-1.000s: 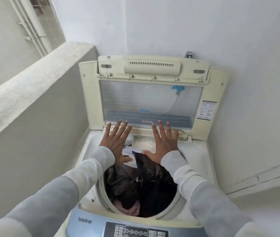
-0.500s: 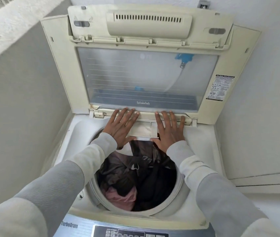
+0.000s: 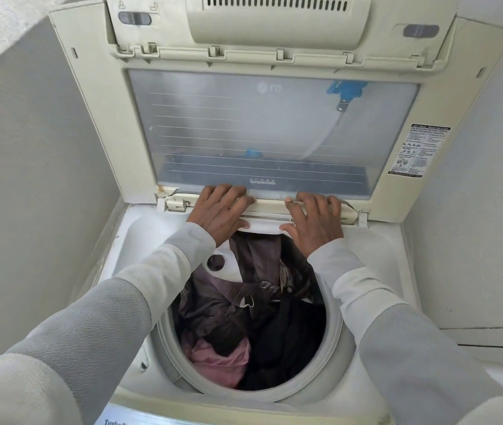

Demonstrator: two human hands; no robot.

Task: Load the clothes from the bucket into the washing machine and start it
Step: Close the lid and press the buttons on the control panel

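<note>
Head view: my left hand and right hand now hook their fingers over the bottom edge of the lid; a second ago they lay flat. The clothes sit in the washing machine just under my wrists. Loading looks done, so closing comes next.

Both arms in long light-grey textured sleeves, paler ribbed cuffs at the wrists, left hand and right hand bare.
</note>
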